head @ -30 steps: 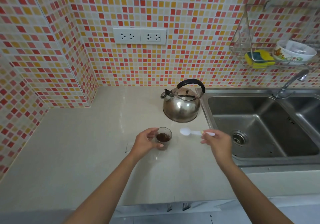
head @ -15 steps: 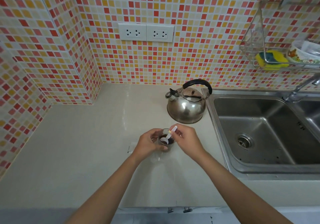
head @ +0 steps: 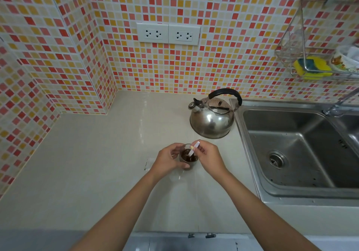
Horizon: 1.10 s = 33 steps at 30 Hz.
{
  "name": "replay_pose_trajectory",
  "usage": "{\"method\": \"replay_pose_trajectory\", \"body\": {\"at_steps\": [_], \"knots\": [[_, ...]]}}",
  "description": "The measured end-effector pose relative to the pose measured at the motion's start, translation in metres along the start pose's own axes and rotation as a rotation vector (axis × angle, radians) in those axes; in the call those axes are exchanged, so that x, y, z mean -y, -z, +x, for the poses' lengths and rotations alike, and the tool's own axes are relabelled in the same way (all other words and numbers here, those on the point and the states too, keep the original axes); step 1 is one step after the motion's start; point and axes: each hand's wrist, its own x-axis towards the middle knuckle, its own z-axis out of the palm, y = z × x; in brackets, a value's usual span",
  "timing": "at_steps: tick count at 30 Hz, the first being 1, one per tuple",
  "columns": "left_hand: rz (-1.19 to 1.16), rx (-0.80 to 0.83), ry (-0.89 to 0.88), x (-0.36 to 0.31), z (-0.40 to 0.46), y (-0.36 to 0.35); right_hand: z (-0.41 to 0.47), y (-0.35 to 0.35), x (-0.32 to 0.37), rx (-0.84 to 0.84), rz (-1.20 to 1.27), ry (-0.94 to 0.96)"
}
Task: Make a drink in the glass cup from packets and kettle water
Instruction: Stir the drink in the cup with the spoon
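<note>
A small glass cup [head: 189, 160] with dark brown liquid stands on the pale counter [head: 97, 163] in the middle of the view. My left hand [head: 168, 159] wraps around its left side and holds it. My right hand [head: 208, 156] pinches the handle of a white plastic spoon [head: 194, 150], whose bowl dips into the drink. A steel kettle [head: 212, 117] with a black handle stands behind the cup, spout to the left. No packets are visible.
A steel sink [head: 297, 149] lies to the right of the kettle, its tap [head: 342, 103] at the far right. A wire rack [head: 314, 62] on the tiled wall holds a yellow sponge and a bowl. Two wall sockets [head: 168, 33] sit above the counter.
My right hand brought the spoon from the right, near the sink, into the cup. My left hand kept hold of the cup. The view shifted slightly to the left.
</note>
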Motion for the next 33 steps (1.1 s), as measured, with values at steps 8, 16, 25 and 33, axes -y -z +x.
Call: {"method": "replay_pose_trajectory", "body": {"at_steps": [8, 16, 25, 33], "knots": [[0.003, 0.008, 0.003, -0.003, -0.001, 0.001, -0.001, -0.003, -0.001, -0.001, -0.023, -0.047], [0.002, 0.007, 0.007, -0.006, -0.002, 0.001, 0.005, 0.004, -0.002, -0.037, -0.103, -0.037], [0.009, 0.010, 0.010, -0.005, -0.002, 0.001, 0.006, 0.004, -0.003, -0.053, -0.094, -0.008], [0.017, 0.029, 0.000, -0.004, -0.001, 0.001, 0.006, -0.003, 0.001, -0.025, -0.061, 0.006]]}}
